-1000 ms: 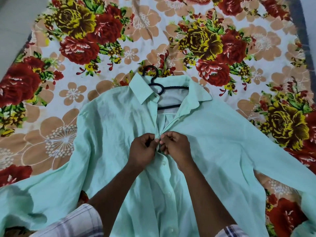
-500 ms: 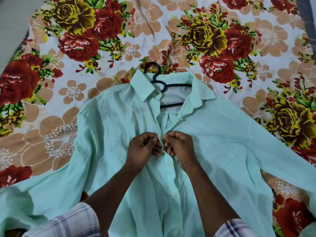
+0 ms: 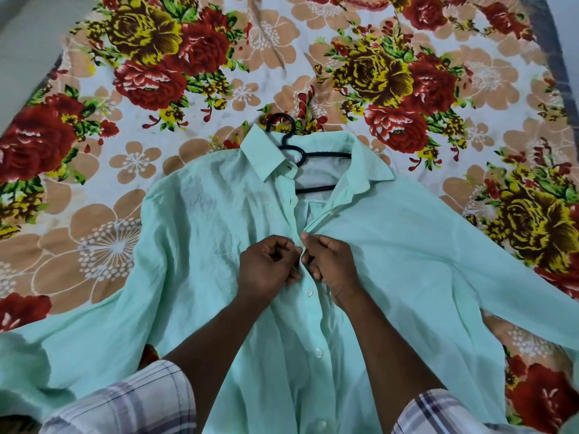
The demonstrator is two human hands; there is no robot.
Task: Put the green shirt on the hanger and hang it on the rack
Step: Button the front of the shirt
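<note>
The pale green shirt (image 3: 200, 252) lies spread flat, front up, on a flowered bedsheet, sleeves out to both sides. A black hanger (image 3: 291, 145) sits inside it; its hook sticks out above the collar and its bars show in the open neck. My left hand (image 3: 268, 270) pinches the left edge of the button placket at chest height. My right hand (image 3: 329, 264) pinches the right edge, the fingertips of both hands almost touching. Below my hands the front is buttoned with white buttons; above them it is open. No rack is in view.
The flowered bedsheet (image 3: 219, 73) covers a bed that fills the view. Grey floor (image 3: 28, 32) shows beyond the bed's left edge, and a dark strip (image 3: 560, 57) runs along the right edge. My plaid sleeves are at the bottom.
Both hands stay at the same placket spot, fingers working the fabric edges slightly. The view has shifted a little, and the shirt and hanger have not moved.
</note>
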